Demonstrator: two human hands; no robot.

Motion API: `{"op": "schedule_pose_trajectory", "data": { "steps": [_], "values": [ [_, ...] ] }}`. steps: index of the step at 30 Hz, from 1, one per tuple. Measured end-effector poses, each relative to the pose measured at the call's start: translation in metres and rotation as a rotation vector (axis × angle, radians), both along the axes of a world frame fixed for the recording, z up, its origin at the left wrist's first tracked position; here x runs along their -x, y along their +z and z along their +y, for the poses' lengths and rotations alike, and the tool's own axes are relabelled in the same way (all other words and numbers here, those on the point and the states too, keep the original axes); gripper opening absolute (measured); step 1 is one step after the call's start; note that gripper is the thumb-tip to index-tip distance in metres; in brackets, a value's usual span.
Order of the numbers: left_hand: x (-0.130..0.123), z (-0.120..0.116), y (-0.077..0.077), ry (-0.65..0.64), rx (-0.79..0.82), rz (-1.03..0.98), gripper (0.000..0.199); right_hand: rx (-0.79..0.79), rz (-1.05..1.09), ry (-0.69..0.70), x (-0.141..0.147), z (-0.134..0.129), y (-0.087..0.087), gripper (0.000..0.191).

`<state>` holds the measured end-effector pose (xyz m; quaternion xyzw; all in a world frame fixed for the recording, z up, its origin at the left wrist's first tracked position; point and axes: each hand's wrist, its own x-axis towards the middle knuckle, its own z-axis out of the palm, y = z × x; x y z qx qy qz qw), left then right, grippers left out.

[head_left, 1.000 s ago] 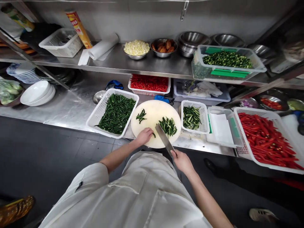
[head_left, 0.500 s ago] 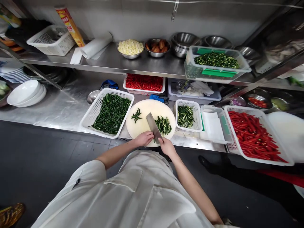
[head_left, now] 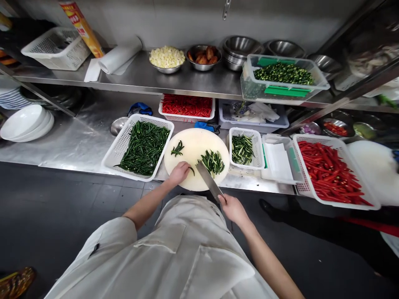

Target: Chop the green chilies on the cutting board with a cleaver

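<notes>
A round white cutting board (head_left: 195, 137) lies at the counter's front edge. My right hand (head_left: 231, 207) is closed round the handle of a cleaver (head_left: 209, 180), its blade tip beside a pile of cut green peppers (head_left: 213, 162). At the board's lower left my left hand (head_left: 180, 172) has its fingers together at a single green pepper (head_left: 192, 170). Several whole green peppers (head_left: 177, 148) lie at the upper left of the board. To the left is a basket of green peppers (head_left: 145, 147); to the right, a smaller basket of cut ones (head_left: 242, 149).
A basket of red peppers (head_left: 333, 172) stands at the right, another (head_left: 187, 106) behind the board. Above runs a steel shelf (head_left: 131, 81) with bowls and a clear tub (head_left: 283, 79). White bowls (head_left: 26, 122) are at far left. A person's leg (head_left: 299, 211) shows lower right.
My left hand has moved left from the blade and is now at a pepper. My right hand has drawn the cleaver down and right, away from the board's middle. The view has shifted slightly.
</notes>
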<state>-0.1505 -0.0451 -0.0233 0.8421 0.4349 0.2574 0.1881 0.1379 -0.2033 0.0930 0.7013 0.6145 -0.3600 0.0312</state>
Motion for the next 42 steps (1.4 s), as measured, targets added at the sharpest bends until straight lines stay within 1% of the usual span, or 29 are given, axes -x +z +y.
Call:
{"op": "schedule_pose_trajectory", "data": {
  "steps": [2, 3, 4, 6, 8, 10, 13, 16, 17, 18, 20, 22, 23, 24, 25, 27, 29, 31, 33, 35, 37, 39, 42],
  "values": [
    [-0.019, -0.012, -0.003, -0.166, 0.001, 0.021, 0.019, 0.001, -0.064, 0.017, 0.006, 0.004, 0.009, 0.040],
    [-0.026, -0.016, -0.004, -0.221, -0.004, 0.034, 0.020, 0.004, -0.085, 0.026, 0.007, 0.006, 0.014, 0.039],
    [-0.032, -0.019, -0.005, -0.252, -0.009, 0.042, 0.021, 0.005, -0.100, 0.036, 0.007, 0.006, 0.017, 0.039],
    [-0.038, -0.021, -0.007, -0.271, -0.017, 0.042, 0.023, 0.004, -0.113, 0.056, 0.007, 0.007, 0.020, 0.039],
    [-0.039, -0.020, -0.008, -0.270, -0.016, 0.032, 0.023, 0.002, -0.101, 0.079, 0.008, 0.010, 0.016, 0.038],
    [-0.039, -0.020, -0.008, -0.271, -0.007, 0.029, 0.023, -0.013, -0.086, 0.073, 0.017, 0.019, 0.006, 0.036],
    [-0.039, -0.020, -0.004, -0.268, 0.012, 0.041, 0.023, -0.075, -0.065, 0.002, 0.036, 0.042, -0.010, 0.036],
    [-0.031, -0.011, 0.003, -0.285, 0.008, 0.049, 0.022, -0.126, 0.001, -0.045, 0.046, 0.059, -0.015, 0.039],
    [-0.025, -0.005, 0.007, -0.263, -0.007, 0.052, 0.021, -0.142, 0.022, -0.053, 0.045, 0.059, -0.014, 0.040],
    [-0.016, 0.004, 0.010, -0.202, -0.030, 0.055, 0.021, -0.160, 0.043, -0.060, 0.042, 0.056, -0.013, 0.041],
    [0.005, 0.025, 0.018, 0.020, -0.085, 0.074, 0.021, -0.178, 0.098, -0.042, 0.031, 0.042, -0.010, 0.040],
    [0.028, 0.045, 0.024, 0.247, -0.128, 0.117, 0.025, -0.131, 0.161, 0.021, 0.018, 0.024, -0.009, 0.040],
    [0.038, 0.052, 0.026, 0.316, -0.137, 0.142, 0.026, -0.095, 0.179, 0.054, 0.012, 0.016, -0.009, 0.041],
    [0.046, 0.057, 0.026, 0.347, -0.137, 0.163, 0.025, -0.059, 0.187, 0.078, 0.007, 0.009, -0.010, 0.042],
    [0.052, 0.059, 0.026, 0.345, -0.128, 0.175, 0.024, -0.030, 0.187, 0.088, 0.002, 0.004, -0.011, 0.043],
    [0.055, 0.053, 0.022, 0.290, -0.096, 0.166, 0.022, -0.004, 0.173, 0.061, -0.004, 0.000, -0.014, 0.045],
    [0.044, 0.036, 0.016, 0.179, -0.053, 0.143, 0.023, -0.012, 0.137, 0.009, -0.004, 0.001, -0.015, 0.046],
    [0.023, 0.015, 0.009, 0.005, -0.018, 0.128, 0.024, -0.030, 0.068, -0.020, 0.001, 0.006, -0.013, 0.046],
    [0.000, -0.005, 0.004, -0.167, -0.006, 0.114, 0.025, -0.036, 0.001, -0.011, 0.008, 0.011, -0.008, 0.044],
    [-0.019, -0.018, 0.002, -0.268, -0.012, 0.097, 0.026, -0.026, -0.043, 0.012, 0.012, 0.014, 0.000, 0.043],
    [-0.030, -0.023, 0.002, -0.304, -0.017, 0.080, 0.025, -0.012, -0.067, 0.029, 0.010, 0.013, 0.007, 0.042],
    [-0.033, -0.023, 0.003, -0.319, -0.012, 0.072, 0.025, 0.000, -0.068, 0.044, 0.005, 0.011, 0.011, 0.042],
    [-0.031, -0.019, 0.003, -0.332, 0.014, 0.069, 0.025, 0.010, -0.018, 0.064, 0.005, 0.011, 0.006, 0.039]
  ]
}}
